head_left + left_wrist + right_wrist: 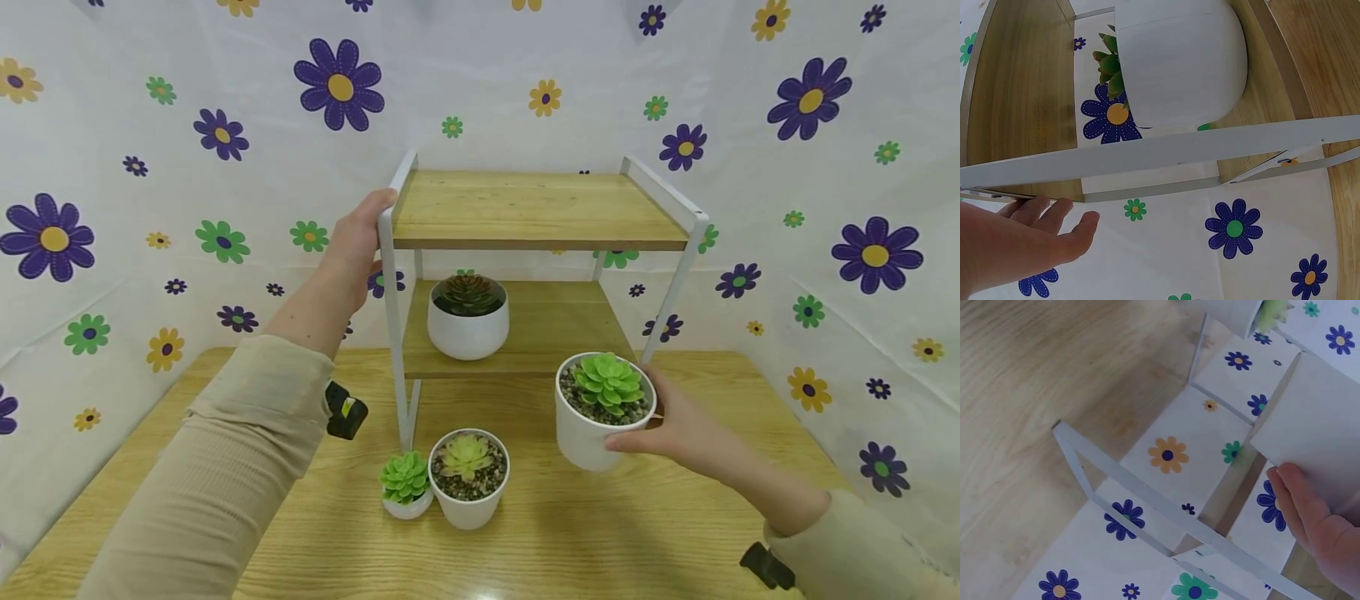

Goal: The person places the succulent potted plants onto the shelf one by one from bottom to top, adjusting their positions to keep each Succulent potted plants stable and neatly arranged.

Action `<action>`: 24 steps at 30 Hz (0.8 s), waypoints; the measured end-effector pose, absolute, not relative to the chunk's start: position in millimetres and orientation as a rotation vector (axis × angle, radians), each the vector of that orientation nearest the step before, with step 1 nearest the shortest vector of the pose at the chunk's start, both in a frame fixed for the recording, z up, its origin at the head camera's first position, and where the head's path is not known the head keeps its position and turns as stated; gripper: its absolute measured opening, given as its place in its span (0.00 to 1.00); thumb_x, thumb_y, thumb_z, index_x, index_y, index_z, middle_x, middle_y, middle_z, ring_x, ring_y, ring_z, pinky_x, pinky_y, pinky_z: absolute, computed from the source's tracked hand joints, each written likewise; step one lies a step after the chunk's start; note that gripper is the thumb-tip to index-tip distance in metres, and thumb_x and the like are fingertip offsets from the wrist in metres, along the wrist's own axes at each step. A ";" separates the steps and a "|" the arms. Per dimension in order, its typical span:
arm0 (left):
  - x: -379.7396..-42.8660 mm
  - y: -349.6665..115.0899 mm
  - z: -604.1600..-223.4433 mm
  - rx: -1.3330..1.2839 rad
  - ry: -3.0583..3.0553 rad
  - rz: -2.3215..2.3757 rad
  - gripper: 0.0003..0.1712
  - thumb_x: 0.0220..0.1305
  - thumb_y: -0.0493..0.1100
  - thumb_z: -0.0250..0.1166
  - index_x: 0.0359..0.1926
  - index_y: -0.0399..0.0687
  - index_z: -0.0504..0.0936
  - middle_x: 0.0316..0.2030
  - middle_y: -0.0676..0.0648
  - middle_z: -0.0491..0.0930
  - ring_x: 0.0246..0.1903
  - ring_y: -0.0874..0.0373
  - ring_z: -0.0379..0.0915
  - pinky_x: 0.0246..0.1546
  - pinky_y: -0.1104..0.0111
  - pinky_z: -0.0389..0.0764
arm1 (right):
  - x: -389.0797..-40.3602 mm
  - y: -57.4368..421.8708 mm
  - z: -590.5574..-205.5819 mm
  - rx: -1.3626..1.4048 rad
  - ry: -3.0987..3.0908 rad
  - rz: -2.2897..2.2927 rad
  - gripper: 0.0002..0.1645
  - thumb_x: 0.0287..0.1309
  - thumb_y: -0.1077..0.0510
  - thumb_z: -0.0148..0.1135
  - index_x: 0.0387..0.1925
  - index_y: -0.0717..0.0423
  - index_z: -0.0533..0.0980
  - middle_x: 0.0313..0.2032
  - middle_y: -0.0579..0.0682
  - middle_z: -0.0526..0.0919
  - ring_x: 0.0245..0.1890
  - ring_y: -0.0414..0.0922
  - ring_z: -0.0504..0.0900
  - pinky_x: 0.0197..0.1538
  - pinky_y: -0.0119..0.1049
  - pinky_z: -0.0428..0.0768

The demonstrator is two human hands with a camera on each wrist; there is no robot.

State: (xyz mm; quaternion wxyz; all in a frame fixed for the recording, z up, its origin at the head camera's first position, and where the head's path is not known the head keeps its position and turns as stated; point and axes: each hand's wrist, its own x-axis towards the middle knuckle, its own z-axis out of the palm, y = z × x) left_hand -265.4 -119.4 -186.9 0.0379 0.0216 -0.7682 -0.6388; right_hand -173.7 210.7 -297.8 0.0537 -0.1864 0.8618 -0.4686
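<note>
My left hand (360,242) holds the upper left side of a two-tier shelf rack (540,208) with white metal legs and wooden boards. In the left wrist view, its fingers (1054,215) lie against the side rail. My right hand (663,421) grips a white pot (588,442) with a bright green succulent (609,382), thumb at the front. That pot is raised in front of the lower board's right end. On the lower board (558,329) stands a rounded white pot (468,333) with a dark reddish-green succulent (471,295).
On the wooden table (337,533), by the rack's front left leg, stand a white pot (469,510) with a pale green succulent and a smaller white pot (408,506) with a green one. A flower-print cloth (480,75) hangs behind and at both sides.
</note>
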 end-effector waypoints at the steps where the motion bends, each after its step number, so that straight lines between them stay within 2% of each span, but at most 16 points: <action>1: -265.5 -119.5 -187.1 0.067 -2.356 -1.959 0.34 0.66 0.66 0.40 0.66 0.56 0.64 0.69 0.52 0.58 0.70 0.54 0.45 0.70 0.51 0.49 | -174.5 210.5 -295.5 -0.560 2.624 -1.422 0.54 0.45 0.55 0.73 0.65 0.69 0.51 0.58 0.68 0.68 0.56 0.58 0.73 0.49 0.33 0.78; 8: -265.9 -119.6 -187.5 0.065 -2.349 -1.957 0.33 0.66 0.65 0.40 0.65 0.56 0.65 0.69 0.52 0.58 0.70 0.55 0.46 0.70 0.52 0.49 | -183.8 202.8 -276.6 -0.488 2.679 -1.412 0.52 0.48 0.54 0.71 0.65 0.69 0.51 0.59 0.67 0.68 0.57 0.58 0.72 0.53 0.41 0.77; 16: -266.9 -118.9 -188.2 0.061 -2.346 -1.964 0.33 0.66 0.65 0.41 0.65 0.56 0.65 0.69 0.52 0.59 0.70 0.54 0.46 0.70 0.52 0.50 | -199.3 190.4 -258.7 -0.336 2.771 -1.379 0.55 0.48 0.50 0.70 0.66 0.69 0.48 0.61 0.68 0.62 0.61 0.60 0.66 0.61 0.54 0.69; 24: -267.6 -119.5 -188.9 0.057 -2.337 -1.965 0.33 0.66 0.65 0.41 0.65 0.55 0.65 0.69 0.52 0.58 0.70 0.55 0.47 0.70 0.52 0.50 | -221.8 181.2 -249.0 -0.207 2.809 -1.384 0.59 0.49 0.45 0.68 0.69 0.64 0.44 0.66 0.65 0.58 0.66 0.60 0.60 0.65 0.57 0.64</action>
